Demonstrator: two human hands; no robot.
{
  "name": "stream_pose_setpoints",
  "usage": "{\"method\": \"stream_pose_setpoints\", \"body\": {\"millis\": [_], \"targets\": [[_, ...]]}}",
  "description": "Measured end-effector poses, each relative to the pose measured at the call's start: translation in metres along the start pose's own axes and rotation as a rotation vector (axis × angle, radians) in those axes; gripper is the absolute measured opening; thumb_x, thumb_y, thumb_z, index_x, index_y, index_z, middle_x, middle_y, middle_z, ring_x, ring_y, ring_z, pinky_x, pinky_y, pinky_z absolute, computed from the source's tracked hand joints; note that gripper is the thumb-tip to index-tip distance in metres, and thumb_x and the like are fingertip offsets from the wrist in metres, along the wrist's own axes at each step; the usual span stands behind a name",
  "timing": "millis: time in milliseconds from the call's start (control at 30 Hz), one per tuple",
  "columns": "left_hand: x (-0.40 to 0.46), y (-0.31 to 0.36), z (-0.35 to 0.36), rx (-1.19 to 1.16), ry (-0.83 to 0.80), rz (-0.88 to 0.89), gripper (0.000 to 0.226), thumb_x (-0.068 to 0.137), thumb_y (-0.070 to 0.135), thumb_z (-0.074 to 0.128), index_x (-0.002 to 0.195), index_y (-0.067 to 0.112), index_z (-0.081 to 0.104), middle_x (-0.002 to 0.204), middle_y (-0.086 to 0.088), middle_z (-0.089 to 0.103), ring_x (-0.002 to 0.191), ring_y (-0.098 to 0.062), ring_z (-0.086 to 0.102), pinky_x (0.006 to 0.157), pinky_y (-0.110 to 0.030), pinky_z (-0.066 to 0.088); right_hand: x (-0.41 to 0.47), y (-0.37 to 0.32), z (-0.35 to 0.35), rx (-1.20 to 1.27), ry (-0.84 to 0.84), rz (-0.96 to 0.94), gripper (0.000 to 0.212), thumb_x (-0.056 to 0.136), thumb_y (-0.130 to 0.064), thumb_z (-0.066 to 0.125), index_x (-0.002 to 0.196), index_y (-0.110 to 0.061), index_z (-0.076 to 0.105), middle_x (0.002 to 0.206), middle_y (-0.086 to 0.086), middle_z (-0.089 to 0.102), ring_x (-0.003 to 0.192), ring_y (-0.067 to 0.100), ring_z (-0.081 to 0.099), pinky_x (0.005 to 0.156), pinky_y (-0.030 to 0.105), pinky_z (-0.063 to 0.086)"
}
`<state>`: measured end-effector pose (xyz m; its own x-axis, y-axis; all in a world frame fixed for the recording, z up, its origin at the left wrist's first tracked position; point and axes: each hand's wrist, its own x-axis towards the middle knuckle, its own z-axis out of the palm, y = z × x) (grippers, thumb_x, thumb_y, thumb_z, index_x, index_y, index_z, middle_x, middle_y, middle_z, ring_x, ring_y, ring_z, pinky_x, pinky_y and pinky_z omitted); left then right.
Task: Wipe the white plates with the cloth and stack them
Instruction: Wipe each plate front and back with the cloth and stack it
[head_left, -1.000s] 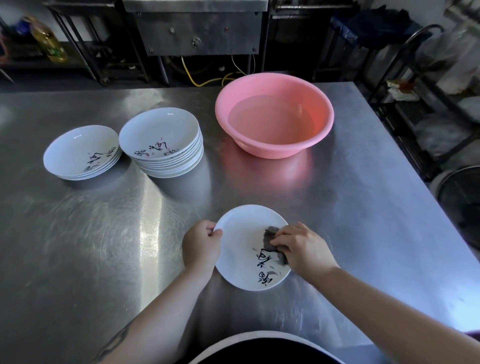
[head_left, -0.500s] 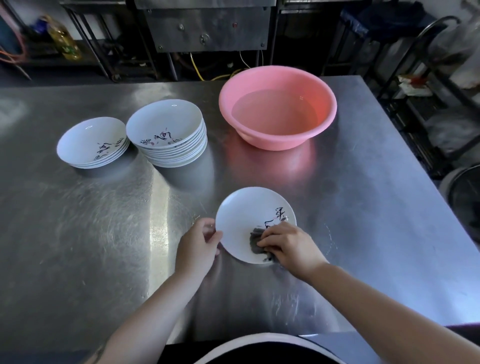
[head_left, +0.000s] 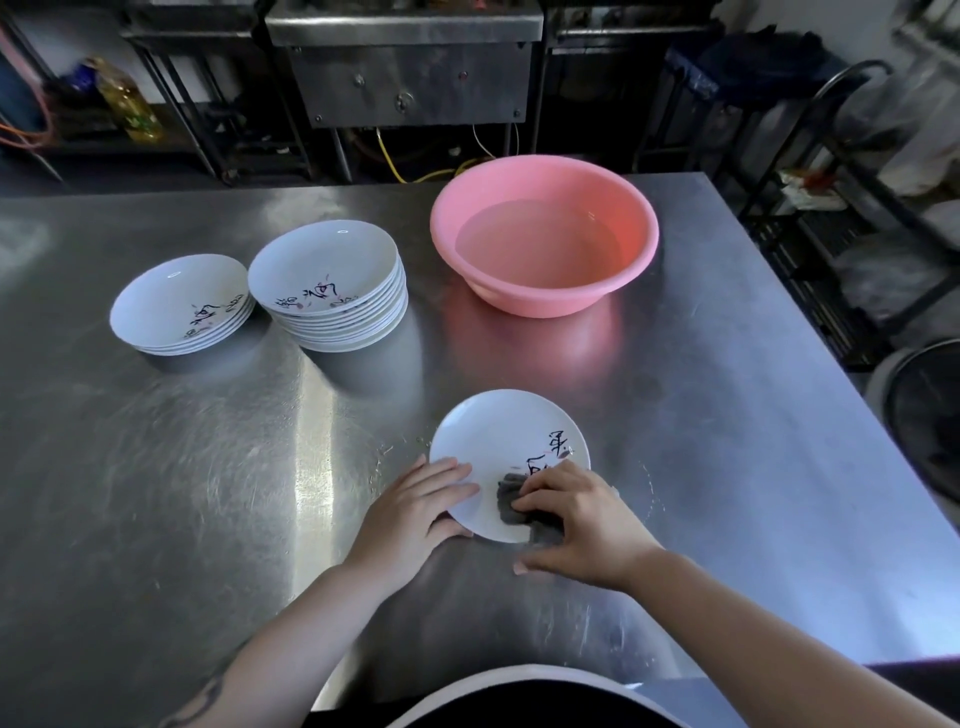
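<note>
Plate (head_left: 498, 441) under the hands: white, black brush-style characters plus a touch of pink near its right rim. Cloth (head_left: 514, 506): dark grey. Two stacks of plates, short stack (head_left: 176, 301) and tall stack (head_left: 322, 270): white, same black script with faint pink and green marks. Basin (head_left: 545, 291): salmon pink, casting a pink reflection. Table (head_left: 156, 493): brushed silver-grey steel. Bottle (head_left: 127, 104) at back left: yellow. Cable (head_left: 395, 166) behind the table: yellow.

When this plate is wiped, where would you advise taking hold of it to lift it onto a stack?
Probably the plate is best pinched at its near-left rim, from the left, where the left hand already rests. It lies flat on the steel table, so only the upturned rim offers a lip. The right hand holds the cloth on its near-right part.
</note>
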<state>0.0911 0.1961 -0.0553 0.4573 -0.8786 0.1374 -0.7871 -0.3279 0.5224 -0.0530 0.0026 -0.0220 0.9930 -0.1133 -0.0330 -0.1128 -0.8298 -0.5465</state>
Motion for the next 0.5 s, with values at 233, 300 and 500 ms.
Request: {"method": "stream_pose_setpoints", "body": {"millis": [233, 300, 500], "targets": [[0.028, 0.015, -0.037, -0.032, 0.269, 0.160, 0.052, 0.094, 0.052, 0.049, 0.083, 0.009, 0.077, 0.086, 0.004, 0.073, 0.082, -0.017, 0.066, 0.105, -0.034, 0.039, 0.011, -0.010, -0.040, 0.188, 0.261, -0.053, 0.030, 0.062, -0.008, 0.086, 0.089, -0.016, 0.074, 0.096, -0.007, 0.069, 0.092, 0.018, 0.062, 0.081, 0.034, 0.050], [0.038, 0.023, -0.054, -0.097, 0.297, 0.132, 0.052, 0.095, 0.056, 0.048, 0.078, 0.013, 0.072, 0.076, 0.012, 0.064, 0.074, -0.013, 0.058, 0.090, -0.026, 0.044, 0.017, -0.015, -0.059, 0.302, 0.258, -0.039, 0.024, 0.066, -0.011, 0.085, 0.085, -0.019, 0.073, 0.091, -0.011, 0.067, 0.088, 0.013, 0.061, 0.078, 0.030, 0.049], [0.053, 0.025, -0.086, -0.434, 0.044, -0.152, 0.034, 0.071, 0.044, 0.078, 0.099, 0.047, 0.059, 0.097, 0.023, 0.064, 0.088, 0.000, 0.060, 0.070, -0.009, 0.042, 0.036, -0.020, -0.086, 0.517, 0.153, 0.035, 0.018, 0.073, -0.016, 0.083, 0.079, -0.019, 0.067, 0.080, 0.005, 0.064, 0.072, 0.028, 0.056, 0.066, 0.041, 0.045]]}}
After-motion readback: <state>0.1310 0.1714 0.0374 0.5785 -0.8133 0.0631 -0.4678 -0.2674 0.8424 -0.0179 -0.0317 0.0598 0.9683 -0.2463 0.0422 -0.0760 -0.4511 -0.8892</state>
